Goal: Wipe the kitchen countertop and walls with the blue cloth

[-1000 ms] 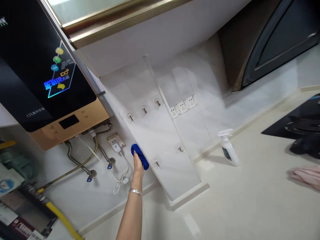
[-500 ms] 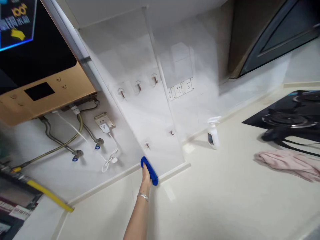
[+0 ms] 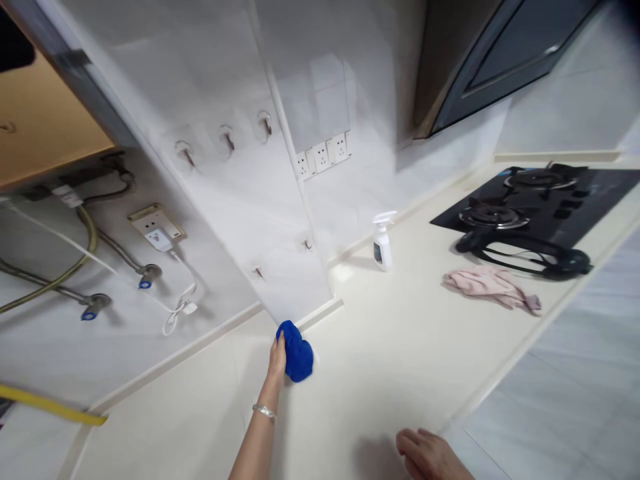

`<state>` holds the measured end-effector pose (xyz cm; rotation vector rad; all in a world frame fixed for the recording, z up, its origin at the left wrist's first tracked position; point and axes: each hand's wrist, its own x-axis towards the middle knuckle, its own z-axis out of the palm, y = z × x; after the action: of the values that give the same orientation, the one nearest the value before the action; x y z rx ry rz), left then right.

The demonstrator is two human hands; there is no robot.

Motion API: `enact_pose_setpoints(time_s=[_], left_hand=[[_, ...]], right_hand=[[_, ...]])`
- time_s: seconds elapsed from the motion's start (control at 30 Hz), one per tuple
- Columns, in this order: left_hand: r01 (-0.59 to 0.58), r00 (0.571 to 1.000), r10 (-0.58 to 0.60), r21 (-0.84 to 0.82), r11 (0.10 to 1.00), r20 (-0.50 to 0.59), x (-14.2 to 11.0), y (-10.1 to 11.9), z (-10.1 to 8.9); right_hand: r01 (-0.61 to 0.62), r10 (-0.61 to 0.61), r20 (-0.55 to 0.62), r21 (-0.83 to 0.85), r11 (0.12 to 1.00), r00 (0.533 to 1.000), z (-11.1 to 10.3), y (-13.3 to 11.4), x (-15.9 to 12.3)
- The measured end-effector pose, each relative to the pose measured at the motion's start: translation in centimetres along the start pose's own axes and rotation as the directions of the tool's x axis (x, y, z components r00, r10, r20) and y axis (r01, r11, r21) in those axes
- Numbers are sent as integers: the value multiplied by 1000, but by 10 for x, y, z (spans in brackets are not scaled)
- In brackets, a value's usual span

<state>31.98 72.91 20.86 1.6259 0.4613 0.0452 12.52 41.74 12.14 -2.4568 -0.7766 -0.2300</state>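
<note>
Head | right hand (image 3: pixel 429 455) entered view | left hand (image 3: pixel 277 359) keeps blue cloth (image 3: pixel 299 355)

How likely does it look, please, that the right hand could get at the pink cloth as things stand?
Probably yes: nothing seems to stand between the right hand and the pink cloth; the spray bottle is off to one side, and the black object lies beyond the cloth.
</note>
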Motion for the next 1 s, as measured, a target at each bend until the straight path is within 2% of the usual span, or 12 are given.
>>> enact_pose_setpoints(time_s=[0.07, 0.13, 0.27, 0.37, 0.43, 0.5, 0.57, 0.63, 0.7, 0.77, 0.83, 1.0], left_hand=[[-77, 996, 69, 143, 987, 56, -10, -8, 6], [-137, 979, 88, 268, 954, 186, -26, -23, 16], [-240, 874, 3, 426, 872, 487, -70, -54, 32], [-316, 821, -10, 467, 826, 571, -92, -61, 21], [-359, 831, 37, 484, 798, 556, -100, -61, -2], [-361, 886, 112, 518, 775, 450, -106, -64, -36], [-300, 949, 180, 555, 776, 260, -120, -71, -76], [-202, 979, 173, 571, 795, 106, -144, -84, -117], [-76, 988, 139, 552, 830, -72, -180, -100, -156], [48, 966, 87, 499, 865, -245, -221, -119, -188], [147, 917, 41, 432, 890, -397, -264, -139, -213], [281, 726, -45, 238, 930, -686, -354, -184, -246]], right_hand=[[-36, 36, 4, 6, 999, 999, -3, 3, -8], [-63, 63, 2, 15, 998, 998, -7, 5, -13], [-70, 71, -4, 57, 996, 997, -9, 10, -15], [-63, 71, -68, 114, 991, 995, -3, 13, -3], [-34, 56, -145, 152, 988, 988, 6, 15, 13], [0, 42, -210, 198, 980, 977, 19, 16, 35], [17, 40, -236, 238, 971, 971, 35, 17, 61], [13, 42, -229, 231, 973, 973, 54, 18, 87], [-8, 43, -202, 169, 986, 978, 76, 17, 109], [-34, 46, -156, 78, 996, 987, 98, 14, 122], [-48, 46, -93, -18, 999, 995, 117, 8, 129], [-55, 54, -10, -211, 976, 998, 141, -19, 131]])
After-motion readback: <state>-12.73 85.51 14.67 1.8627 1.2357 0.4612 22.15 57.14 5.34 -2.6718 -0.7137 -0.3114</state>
